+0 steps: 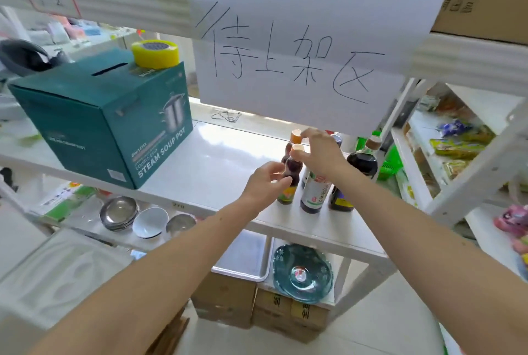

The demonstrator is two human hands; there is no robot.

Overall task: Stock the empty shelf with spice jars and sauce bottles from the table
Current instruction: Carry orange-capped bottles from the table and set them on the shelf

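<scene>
A white shelf [223,160] is seen carrying a teal steam-pot box [105,120] at its left, topped by a yellow tape roll [155,53]. A handwritten paper sign [300,40] is hung above. Dark sauce bottles [314,191] are grouped upright at the shelf's right front. The orange-capped bottle [291,174] is pinched at its body by the left hand [267,183], its grip closed on it, while its cap is touched by the right hand [323,154], fingers curled round the top.

A teal box [105,120] printed with a silver pot and white lettering sits left of centre, a yellow tape roll [155,53] on top. At upper centre a white paper sign [308,40] carries black handwriting. Below it, dark sauce bottles [291,174] wear orange caps, and a blue-green patterned dish [303,274] lies lower centre.
</scene>
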